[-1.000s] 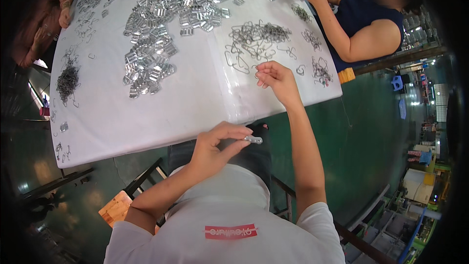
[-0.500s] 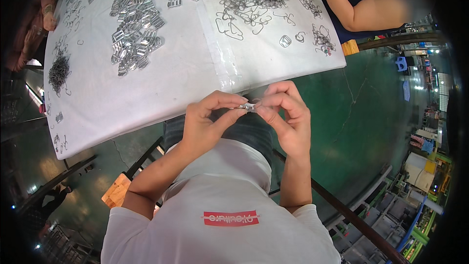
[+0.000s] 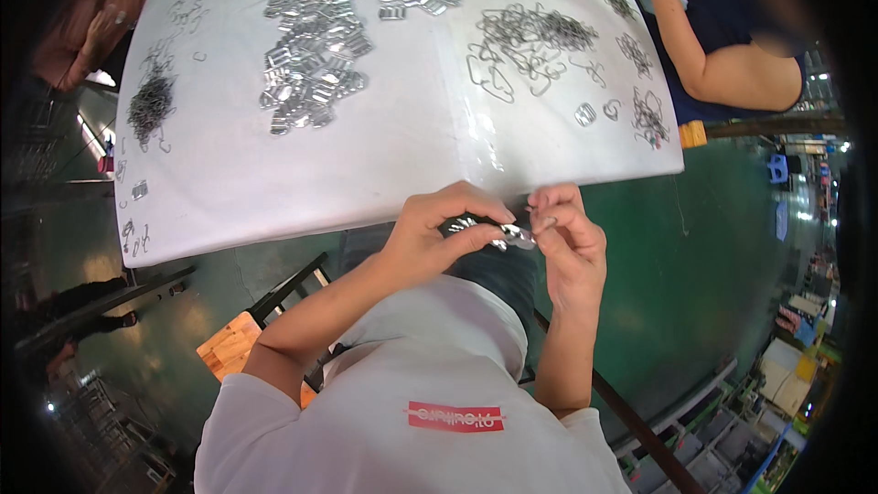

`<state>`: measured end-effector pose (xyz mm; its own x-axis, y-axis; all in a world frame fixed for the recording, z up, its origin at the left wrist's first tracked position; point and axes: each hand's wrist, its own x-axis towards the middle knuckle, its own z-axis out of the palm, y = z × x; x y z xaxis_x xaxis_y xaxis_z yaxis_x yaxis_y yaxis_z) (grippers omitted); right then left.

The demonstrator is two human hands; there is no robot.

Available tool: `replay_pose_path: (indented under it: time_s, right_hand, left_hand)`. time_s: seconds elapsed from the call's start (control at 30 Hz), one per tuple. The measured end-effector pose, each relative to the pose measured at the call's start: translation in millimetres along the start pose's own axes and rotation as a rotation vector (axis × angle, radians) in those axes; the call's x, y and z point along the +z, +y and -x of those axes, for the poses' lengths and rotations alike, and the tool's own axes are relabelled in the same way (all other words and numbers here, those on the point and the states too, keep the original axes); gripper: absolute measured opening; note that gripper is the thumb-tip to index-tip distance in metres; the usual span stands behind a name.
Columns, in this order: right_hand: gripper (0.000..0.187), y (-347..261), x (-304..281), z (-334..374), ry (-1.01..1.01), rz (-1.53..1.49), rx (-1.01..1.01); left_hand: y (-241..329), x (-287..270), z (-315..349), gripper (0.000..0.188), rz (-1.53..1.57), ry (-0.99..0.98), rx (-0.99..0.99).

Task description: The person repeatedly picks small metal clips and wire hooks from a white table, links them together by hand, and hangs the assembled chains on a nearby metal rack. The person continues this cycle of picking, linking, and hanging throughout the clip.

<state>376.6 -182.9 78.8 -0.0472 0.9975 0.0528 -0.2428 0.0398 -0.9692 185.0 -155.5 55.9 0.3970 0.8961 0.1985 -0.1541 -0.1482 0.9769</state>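
Note:
In front of my body, just off the table's near edge, my left hand (image 3: 441, 227) is closed on a shiny metal buckle (image 3: 518, 237), pinching it between thumb and fingers. More bright metal shows under the left fingers, partly hidden by them. My right hand (image 3: 574, 242) is at the buckle's right end, its thumb and fingertips drawn together. What the right fingertips hold is too small to make out. Beyond my hands lies a big heap of silver buckles (image 3: 315, 59). To its right is a tangle of bent wire hooks (image 3: 535, 41).
A white-covered table (image 3: 384, 169) spans the view ahead. Smaller wire piles lie at its left (image 3: 151, 108) and right (image 3: 647, 119) edges, with a single buckle (image 3: 585, 114) near the right. Co-workers' arms (image 3: 681, 37) show at both far sides. A wooden stool (image 3: 230, 346) stands lower left.
My view has shifted, so the table appears further right. The buckle is tilted now and shows more of its shiny face. My right fingers have shifted about its end.

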Motion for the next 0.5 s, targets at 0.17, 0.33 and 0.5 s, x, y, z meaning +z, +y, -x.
replay_pose_path:
  time_s: [0.17,0.33,0.5]
  right_hand:
    - [0.006,3,3,7,0.027,-0.028,0.058]
    - [0.008,7,9,8,0.04,-0.048,0.034]
    - [0.006,9,12,8,0.033,0.067,0.036]
  left_hand:
    - [-35,-97,-66,0.016,-0.739,0.432,0.098]
    - [-64,-184,-114,0.027,-1.222,0.679,-0.065]
    - [-73,-202,-130,0.033,-1.4,0.517,-0.194]
